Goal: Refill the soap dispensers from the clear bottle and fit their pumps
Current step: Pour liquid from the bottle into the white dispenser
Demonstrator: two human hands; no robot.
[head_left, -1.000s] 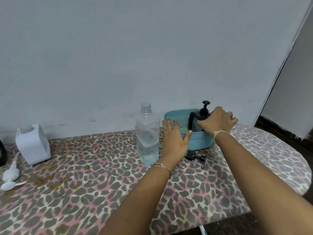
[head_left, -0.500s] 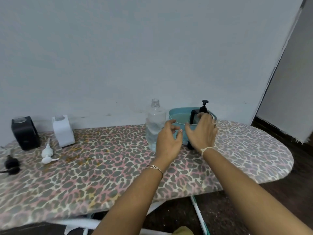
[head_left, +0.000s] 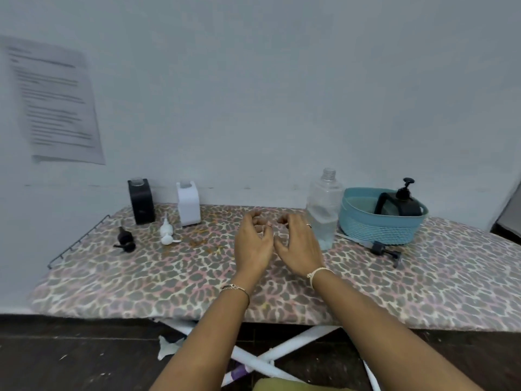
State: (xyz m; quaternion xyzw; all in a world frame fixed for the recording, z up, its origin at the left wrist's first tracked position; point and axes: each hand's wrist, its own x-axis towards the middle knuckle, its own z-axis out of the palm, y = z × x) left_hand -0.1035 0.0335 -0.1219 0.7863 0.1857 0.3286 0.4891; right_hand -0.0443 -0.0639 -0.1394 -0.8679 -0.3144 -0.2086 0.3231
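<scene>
Left hand and right hand hover side by side over the board, fingers loosely curled, holding nothing. Just to the right, the bottle stands upright, uncapped. Beyond it, a basket half hides a pumped dispenser. A grey pump lies in front, tube toward the bottle. Far left, the black dispenser and white dispenser stand open-necked, with the black pump and white pump lying before them, blurred.

pale wall, taped paper sheet, dark floor
</scene>
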